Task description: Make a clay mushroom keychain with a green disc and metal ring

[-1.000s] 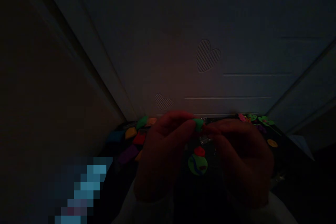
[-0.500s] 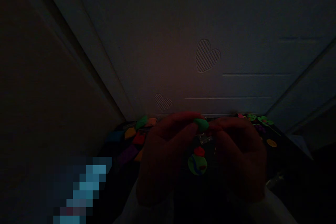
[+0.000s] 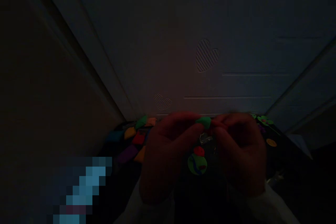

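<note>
In the dim light my left hand point(image 3: 168, 150) pinches a small lump of green modelling clay point(image 3: 204, 122) between thumb and fingers. The lump narrows to a rounded point. My right hand point(image 3: 241, 154) is closed, its thumb and fingertips right at the lump's right end. Whether anything sits between those fingertips is too dark to tell. Below both hands lies a round light-green clay disc point(image 3: 198, 165) with a blue wavy strip and a dark red spot. A red clay piece point(image 3: 199, 151) rests at the disc's upper edge.
Colored clay blocks, among them a purple one point(image 3: 127, 154), lie on the dark table at left. At right are a green clay flower point(image 3: 265, 120) and a yellow disc point(image 3: 271, 142). Clear plastic point(image 3: 206, 138) lies behind the disc. A pale panel with hearts point(image 3: 178, 42) rises behind.
The green clay has shifted slightly right and up and now tilts the other way in my left fingers. My right fingertips have closed in beside its end.
</note>
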Tool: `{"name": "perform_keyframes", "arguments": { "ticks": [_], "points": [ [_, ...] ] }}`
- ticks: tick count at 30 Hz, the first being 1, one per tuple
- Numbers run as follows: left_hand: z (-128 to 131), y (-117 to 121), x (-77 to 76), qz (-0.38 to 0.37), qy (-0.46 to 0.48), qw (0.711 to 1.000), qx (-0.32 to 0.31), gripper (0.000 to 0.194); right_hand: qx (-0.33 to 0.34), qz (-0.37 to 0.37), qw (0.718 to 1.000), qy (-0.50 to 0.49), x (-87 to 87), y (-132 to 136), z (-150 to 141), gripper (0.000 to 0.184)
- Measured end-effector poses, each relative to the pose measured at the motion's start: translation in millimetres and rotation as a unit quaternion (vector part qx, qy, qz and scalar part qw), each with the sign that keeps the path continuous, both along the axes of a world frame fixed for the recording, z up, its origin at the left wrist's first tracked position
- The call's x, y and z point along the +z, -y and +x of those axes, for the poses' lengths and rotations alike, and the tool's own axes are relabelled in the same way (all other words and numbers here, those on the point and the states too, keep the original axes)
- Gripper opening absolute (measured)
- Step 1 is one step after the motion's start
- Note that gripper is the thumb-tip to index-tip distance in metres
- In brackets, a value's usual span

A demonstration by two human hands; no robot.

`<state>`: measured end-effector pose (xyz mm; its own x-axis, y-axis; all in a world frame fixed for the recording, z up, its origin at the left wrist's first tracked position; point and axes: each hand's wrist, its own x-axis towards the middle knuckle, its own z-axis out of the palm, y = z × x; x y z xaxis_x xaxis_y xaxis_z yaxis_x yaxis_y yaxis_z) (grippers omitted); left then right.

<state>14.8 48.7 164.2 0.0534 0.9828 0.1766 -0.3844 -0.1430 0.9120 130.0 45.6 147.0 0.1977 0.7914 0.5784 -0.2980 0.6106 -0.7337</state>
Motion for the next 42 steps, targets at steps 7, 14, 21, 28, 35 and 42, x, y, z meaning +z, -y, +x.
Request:
{"name": "perform_keyframes", "arguments": {
  "ticks": [7, 14, 21, 28, 35, 42],
  "points": [
    [1, 0, 0.1, 0.001, 0.002, 1.000, 0.023, 0.010, 0.015, -0.007, 1.000, 0.004, -0.3, 0, 2, 0.023],
    [0, -3, 2.5, -0.048, 0.051, 0.997, -0.010, 0.007, -0.008, 0.005, 1.000, 0.023, 0.7, 3, 1, 0.023],
    [1, -5, 2.0, -0.065, 0.184, 0.968, -0.156, 0.008, -0.089, 0.043, 0.994, 0.054, 4.8, 15, 0, 0.033],
    [4, -3, 2.3, -0.080, 0.184, 0.969, -0.141, 0.007, -0.214, 0.048, 0.956, 0.197, 6.4, 21, 6, 0.026],
    [4, 0, 4.9, -0.080, 0.118, 0.986, -0.086, 0.009, -0.230, 0.074, 0.918, 0.314, 10.6, 24, 14, 0.031],
    [4, 0, 3.9, -0.058, 0.090, 0.991, -0.076, 0.010, -0.254, 0.082, 0.897, 0.351, 11.4, 24, 15, 0.023]
  ]
}}
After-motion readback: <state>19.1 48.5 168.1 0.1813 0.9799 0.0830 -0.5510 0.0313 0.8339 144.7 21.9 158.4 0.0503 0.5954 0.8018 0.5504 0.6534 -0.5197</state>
